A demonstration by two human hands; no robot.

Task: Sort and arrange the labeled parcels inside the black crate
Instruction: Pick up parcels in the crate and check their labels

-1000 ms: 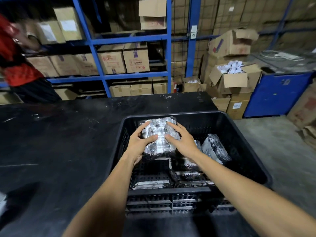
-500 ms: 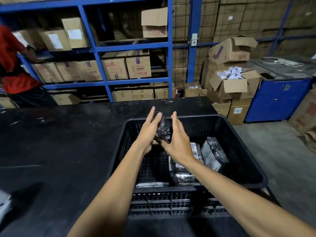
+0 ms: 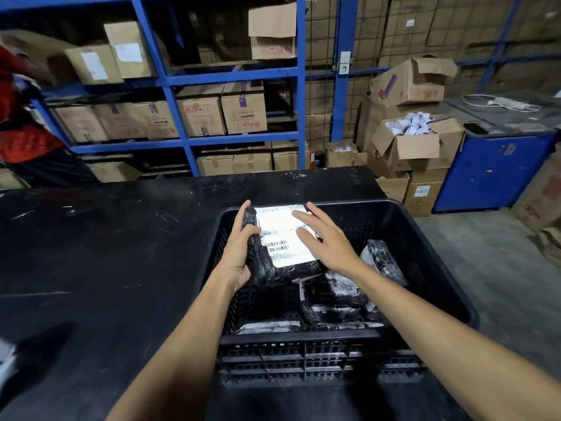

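A black slatted crate (image 3: pixel 431 238) stands on the black table. Over its far left part, a black plastic-wrapped parcel (image 3: pixel 280 241) faces me with its white barcode label up. My left hand (image 3: pixel 243 250) grips its left edge, thumb on top. On the label's right side my right hand (image 3: pixel 326 241) lies flat with fingers spread. Several other black wrapped parcels (image 3: pixel 343 291) lie on the crate floor to the right, one (image 3: pixel 384 261) leaning against the right wall. A flat parcel (image 3: pixel 270 326) lies along the near wall.
The black table (image 3: pixel 106 253) stretches left of the crate. Blue shelving (image 3: pixel 233 77) with cardboard boxes stands behind it, and a person in red (image 3: pixel 21 126) is at the far left. Stacked open boxes (image 3: pixel 409 141) and a blue cabinet (image 3: pixel 494 168) are at the right.
The parcel was turned on edge between both hands half a second ago; now it is flipped label side up, with my right hand flat on the label.
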